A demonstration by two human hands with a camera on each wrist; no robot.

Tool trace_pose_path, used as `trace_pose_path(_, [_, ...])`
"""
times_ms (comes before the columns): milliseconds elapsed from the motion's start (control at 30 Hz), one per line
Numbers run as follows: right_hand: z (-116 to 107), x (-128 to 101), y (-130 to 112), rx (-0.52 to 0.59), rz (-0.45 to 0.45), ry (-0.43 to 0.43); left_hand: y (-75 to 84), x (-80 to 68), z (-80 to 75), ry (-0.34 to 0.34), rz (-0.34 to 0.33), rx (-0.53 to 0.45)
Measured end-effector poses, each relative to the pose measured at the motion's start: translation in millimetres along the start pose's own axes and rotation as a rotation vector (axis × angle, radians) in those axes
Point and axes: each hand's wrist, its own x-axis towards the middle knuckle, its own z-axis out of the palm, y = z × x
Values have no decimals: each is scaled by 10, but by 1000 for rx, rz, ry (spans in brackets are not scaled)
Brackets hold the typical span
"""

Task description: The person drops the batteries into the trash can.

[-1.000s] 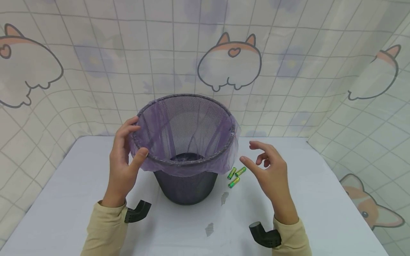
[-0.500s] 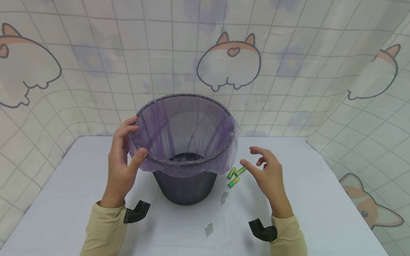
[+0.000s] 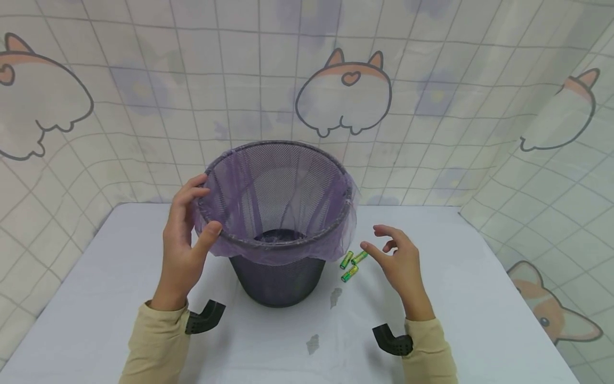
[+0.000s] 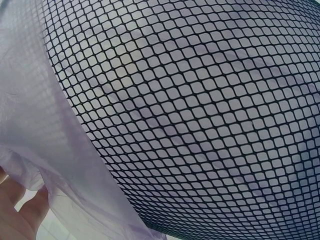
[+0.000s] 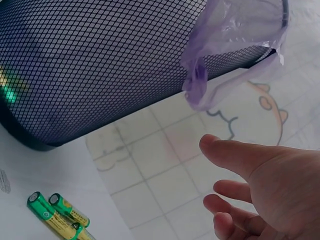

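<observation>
A black mesh wastebasket (image 3: 279,285) stands upright on the white table, lined with a thin purple bag (image 3: 283,257) folded over its rim. My left hand (image 3: 182,248) holds the rim at the left, thumb on the near side and fingers farther back. Purple film and dark mesh fill most of the left wrist view. Just right of the basket lie three green and yellow batteries (image 3: 349,273). Near them my right hand (image 3: 400,261) hovers with nothing in it, thumb and index finger apart, the others loosely bent. Through the mesh shows a green and yellow patch (image 5: 9,92).
The white table (image 3: 479,298) bears two small grey patches (image 3: 313,344) in front of the basket. Behind and beside it hangs a checked cloth (image 3: 268,64) with cartoon dogs. Each sleeve carries a black wrist mount (image 3: 205,317).
My right hand has come slightly down and toward me, remaining near the batteries. The left hand, wastebasket and batteries have stayed in place.
</observation>
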Motion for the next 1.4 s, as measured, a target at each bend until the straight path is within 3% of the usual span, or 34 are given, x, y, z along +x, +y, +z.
trace_pose_path(1100, [371,43,448,-77,112,-119,12,2,-9,-5,-8,20])
trace_pose_path(1400, [484,22,523,-81,114,-102,2,0,-15,-9,-14,24])
